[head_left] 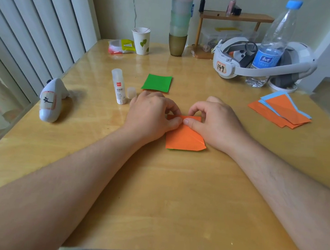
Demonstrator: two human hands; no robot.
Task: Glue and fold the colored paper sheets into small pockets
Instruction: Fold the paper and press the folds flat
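Observation:
An orange paper sheet (183, 140) lies on the wooden table (152, 194), its top edge folded over. My left hand (151, 115) and my right hand (215, 120) meet at that fold, thumbs and curled fingers pinching the folded flap. A thin green edge shows under the sheet's bottom. A folded green paper (158, 82) lies behind my hands. A glue stick (119, 86) stands upright to the left, its clear cap (131, 92) beside it. A stack of orange and blue sheets (281, 110) sits at the right.
A white controller (50, 100) lies at the left edge. At the back stand a paper cup (141, 41), a snack packet (120, 47), stacked plastic cups (179, 24), a white headset (264, 60), a water bottle (272, 46) and a small wooden shelf (232, 17).

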